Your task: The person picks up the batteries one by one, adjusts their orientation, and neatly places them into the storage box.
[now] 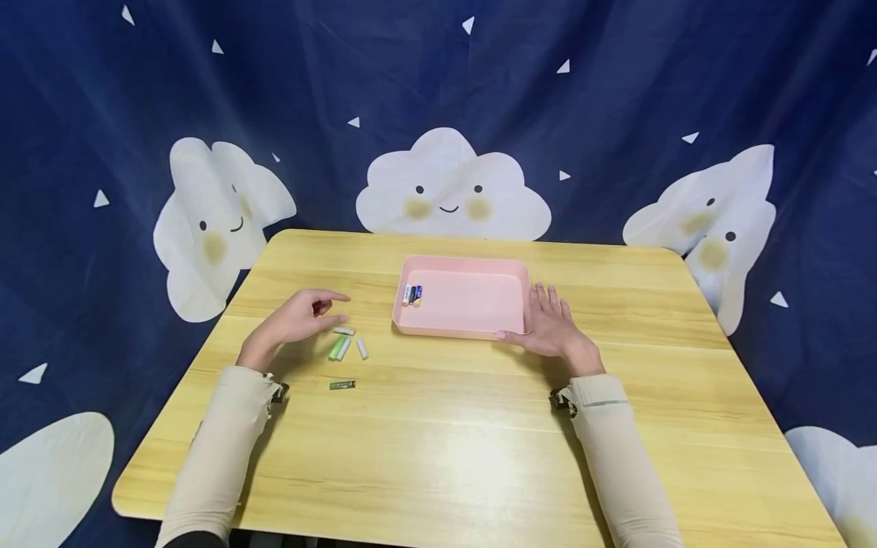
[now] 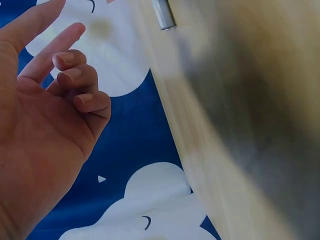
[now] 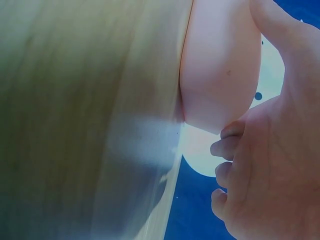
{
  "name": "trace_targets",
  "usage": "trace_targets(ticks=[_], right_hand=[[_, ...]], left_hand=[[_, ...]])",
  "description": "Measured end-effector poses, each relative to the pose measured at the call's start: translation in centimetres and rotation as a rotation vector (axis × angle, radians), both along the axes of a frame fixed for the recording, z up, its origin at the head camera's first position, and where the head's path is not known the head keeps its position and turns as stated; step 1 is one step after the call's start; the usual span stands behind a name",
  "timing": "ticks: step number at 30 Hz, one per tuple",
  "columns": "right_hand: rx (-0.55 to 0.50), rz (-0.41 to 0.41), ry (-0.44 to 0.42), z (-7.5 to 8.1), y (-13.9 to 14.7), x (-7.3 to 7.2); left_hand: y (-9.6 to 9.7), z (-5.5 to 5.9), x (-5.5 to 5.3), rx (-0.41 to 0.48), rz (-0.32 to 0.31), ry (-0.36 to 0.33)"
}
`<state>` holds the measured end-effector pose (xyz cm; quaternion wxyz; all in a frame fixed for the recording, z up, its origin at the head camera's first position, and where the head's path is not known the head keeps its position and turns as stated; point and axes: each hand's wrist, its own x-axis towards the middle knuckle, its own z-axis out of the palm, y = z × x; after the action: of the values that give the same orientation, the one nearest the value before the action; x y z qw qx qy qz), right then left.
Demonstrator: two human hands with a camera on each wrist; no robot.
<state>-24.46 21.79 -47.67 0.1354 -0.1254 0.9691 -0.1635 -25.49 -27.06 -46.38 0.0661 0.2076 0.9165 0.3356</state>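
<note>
My left hand (image 1: 304,313) hovers over the table's left side, thumb and index finger apart with nothing between them, the other fingers bent. Just below its fingertips lie several batteries: white ones (image 1: 361,348) and a bright green one (image 1: 336,348). A dark green battery (image 1: 342,385) lies apart, closer to me. At the back stands a shallow pink tray (image 1: 466,333), with three batteries (image 1: 412,296) side by side at its left end. My right hand (image 1: 551,327) rests against the tray's near right corner, fingers extended along the outside and thumb at the front wall.
The wooden table (image 1: 438,426) has rounded corners. A dark blue curtain (image 1: 438,76) with white clouds hangs around its back and sides. In the left wrist view, a silvery battery end (image 2: 164,15) shows at the top edge.
</note>
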Motion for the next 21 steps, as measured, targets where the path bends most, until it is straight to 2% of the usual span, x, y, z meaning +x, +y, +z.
trace_targets(ticks=[6,12,17,21], right_hand=[[-0.010,-0.015,-0.003,-0.1,0.0,0.1],[-0.004,-0.012,0.001,-0.2,0.0,0.0],[-0.005,-0.009,0.004,-0.1,0.0,0.0],[-0.006,-0.008,0.003,-0.1,0.0,0.1]], left_hand=[[-0.5,-0.4,1.5,-0.016,-0.006,-0.054],[-0.5,-0.8,2.2,-0.009,-0.025,-0.092],[0.2,-1.2,2.6,-0.029,-0.024,-0.084],[1.3,-1.6,2.6,-0.104,-0.019,-0.059]])
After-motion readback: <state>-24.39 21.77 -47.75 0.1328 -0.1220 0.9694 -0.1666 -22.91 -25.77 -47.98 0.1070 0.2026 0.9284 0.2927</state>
